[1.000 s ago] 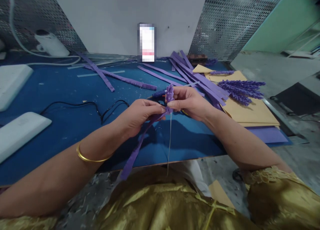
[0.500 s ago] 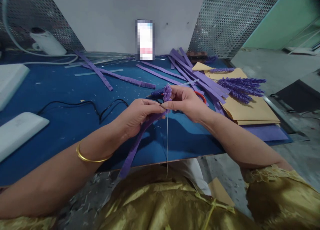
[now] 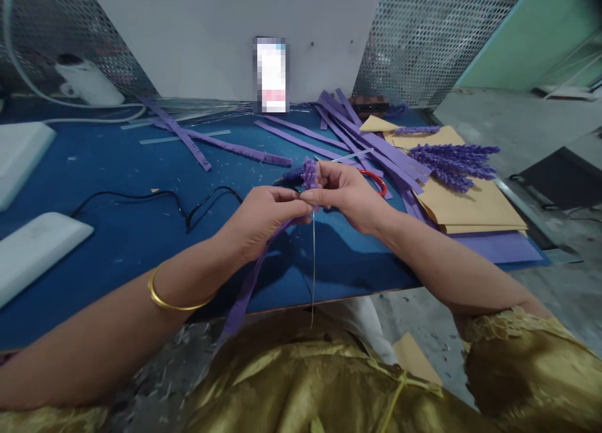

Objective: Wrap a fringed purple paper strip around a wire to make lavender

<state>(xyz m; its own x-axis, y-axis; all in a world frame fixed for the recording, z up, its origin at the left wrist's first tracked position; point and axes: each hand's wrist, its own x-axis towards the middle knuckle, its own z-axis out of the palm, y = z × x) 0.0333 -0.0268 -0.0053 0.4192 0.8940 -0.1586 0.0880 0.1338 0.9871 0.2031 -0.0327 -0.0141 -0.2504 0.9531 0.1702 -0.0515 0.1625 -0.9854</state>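
Note:
Above the blue table my two hands meet, fingertips pinched close together. My right hand (image 3: pixel 350 194) is closed at the base of a small purple paper flower spike (image 3: pixel 310 173), which points upward. From it a thin wire stem (image 3: pixel 313 263) hangs down past the table edge. My left hand (image 3: pixel 263 219) pinches a long purple paper strip (image 3: pixel 244 301), whose free end trails down over the table's front edge. The exact contact between strip and stem is hidden by my fingers. Just behind the spike lies a dark blue glue gun (image 3: pixel 290 177), partly covered.
Purple strips (image 3: pixel 376 150) lie behind my right hand, near red-handled scissors (image 3: pixel 376 181). Finished purple flower stems (image 3: pixel 451 163) rest on brown paper (image 3: pixel 470 210) at right. A phone (image 3: pixel 271 75) leans on the back panel. A black cord (image 3: pixel 188 216) crosses the left side.
The purple spike and both hands have shifted very slightly left. Both hands keep their pinch, and the strip still hangs from my left hand.

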